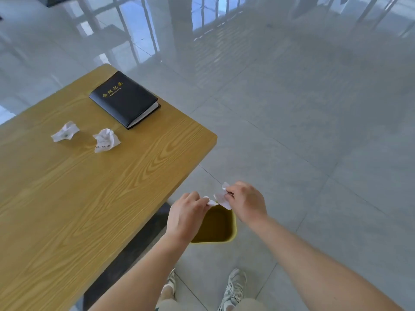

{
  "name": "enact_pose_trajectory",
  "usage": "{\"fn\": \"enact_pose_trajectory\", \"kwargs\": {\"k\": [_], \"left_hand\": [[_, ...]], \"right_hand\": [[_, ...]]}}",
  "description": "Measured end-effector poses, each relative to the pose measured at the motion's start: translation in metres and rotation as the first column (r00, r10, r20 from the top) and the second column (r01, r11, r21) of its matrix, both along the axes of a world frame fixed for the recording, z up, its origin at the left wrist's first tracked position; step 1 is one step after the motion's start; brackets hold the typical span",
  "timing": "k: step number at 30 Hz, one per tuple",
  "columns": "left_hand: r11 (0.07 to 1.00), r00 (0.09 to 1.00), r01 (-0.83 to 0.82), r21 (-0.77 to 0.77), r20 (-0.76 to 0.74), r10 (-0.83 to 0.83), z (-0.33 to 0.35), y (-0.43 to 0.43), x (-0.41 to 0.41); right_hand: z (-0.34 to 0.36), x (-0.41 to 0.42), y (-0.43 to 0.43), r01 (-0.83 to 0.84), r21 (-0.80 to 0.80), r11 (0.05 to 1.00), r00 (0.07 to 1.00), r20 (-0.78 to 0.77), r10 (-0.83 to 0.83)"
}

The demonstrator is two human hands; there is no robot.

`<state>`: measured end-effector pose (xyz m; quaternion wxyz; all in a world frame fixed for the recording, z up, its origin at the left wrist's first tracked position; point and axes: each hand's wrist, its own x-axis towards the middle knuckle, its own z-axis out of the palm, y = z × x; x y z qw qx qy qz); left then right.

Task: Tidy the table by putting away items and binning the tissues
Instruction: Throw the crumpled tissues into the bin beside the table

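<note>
Both hands hover over a yellow bin (232,230) on the floor beside the table. My left hand (187,213) pinches a small white tissue piece (210,202). My right hand (246,202) pinches another white tissue (222,197); the two pieces sit close together above the bin's opening. On the wooden table (89,187) lie two crumpled tissues, one at the left (65,132) and one to its right (106,140). A black notebook with gold lettering (124,98) rests near the table's far corner.
The bin stands just off the table's right edge, which runs diagonally. Grey glossy floor tiles (314,131) spread to the right and beyond. My feet in pale sneakers (233,288) stand just behind the bin. A dark table support (134,243) shows under the edge.
</note>
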<state>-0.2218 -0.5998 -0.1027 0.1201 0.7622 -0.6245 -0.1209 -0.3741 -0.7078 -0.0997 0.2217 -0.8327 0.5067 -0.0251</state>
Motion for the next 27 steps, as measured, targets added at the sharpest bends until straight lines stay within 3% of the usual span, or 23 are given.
{"fn": "enact_pose_trajectory", "kwargs": {"k": [6, 14, 20, 27], "left_hand": [[0.982, 0.993, 0.118, 0.149, -0.035, -0.114, -0.075, 0.013, -0.013], [0.957, 0.997, 0.057, 0.283, -0.074, -0.037, -0.181, 0.025, -0.009], [0.958, 0.996, 0.005, 0.286, -0.082, 0.02, -0.263, 0.014, -0.005], [0.931, 0.997, 0.056, 0.361, -0.065, -0.035, -0.335, 0.011, -0.008]], "right_hand": [[-0.074, -0.015, 0.007, 0.109, 0.121, 0.987, 0.994, -0.031, -0.106], [-0.174, -0.031, 0.019, 0.218, 0.214, 0.952, 0.976, -0.066, -0.208], [-0.261, -0.029, 0.014, 0.248, 0.311, 0.917, 0.968, -0.107, -0.225], [-0.345, -0.032, 0.022, 0.26, 0.375, 0.89, 0.965, -0.132, -0.226]]}}
